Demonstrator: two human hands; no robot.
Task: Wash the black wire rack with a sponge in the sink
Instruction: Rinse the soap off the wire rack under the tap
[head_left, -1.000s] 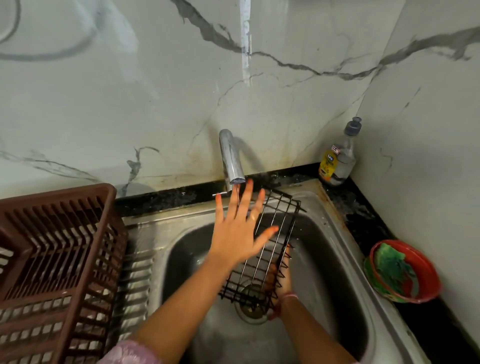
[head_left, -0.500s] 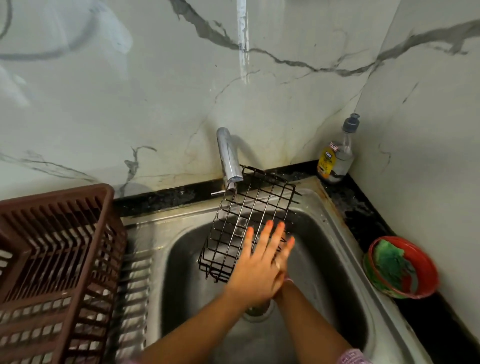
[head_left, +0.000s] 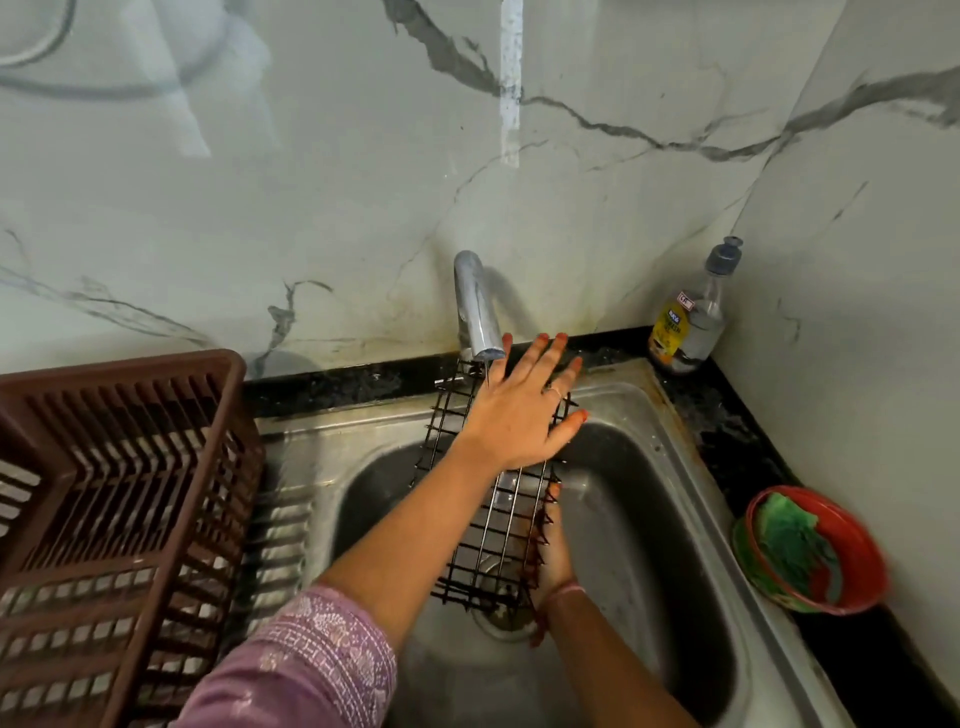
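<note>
The black wire rack (head_left: 498, 525) is held tilted over the steel sink (head_left: 654, 519), its far end under the tap (head_left: 475, 312), which runs a thin stream of water. My left hand (head_left: 524, 410) lies flat and spread on the rack's upper part, fingers apart, holding nothing. My right hand (head_left: 553, 556) grips the rack's right edge low in the basin, partly hidden behind the wires. A green sponge (head_left: 789, 540) lies in a red bowl (head_left: 857, 571) on the counter at right.
A brown plastic dish basket (head_left: 119, 519) stands on the left drainboard. A dish soap bottle (head_left: 688, 317) stands in the back right corner. Marble walls close the back and right. The drain (head_left: 506, 613) lies below the rack.
My left hand slid up the rack from its lower end to the part by the tap. The rack tipped lower, its near end now down over the drain.
</note>
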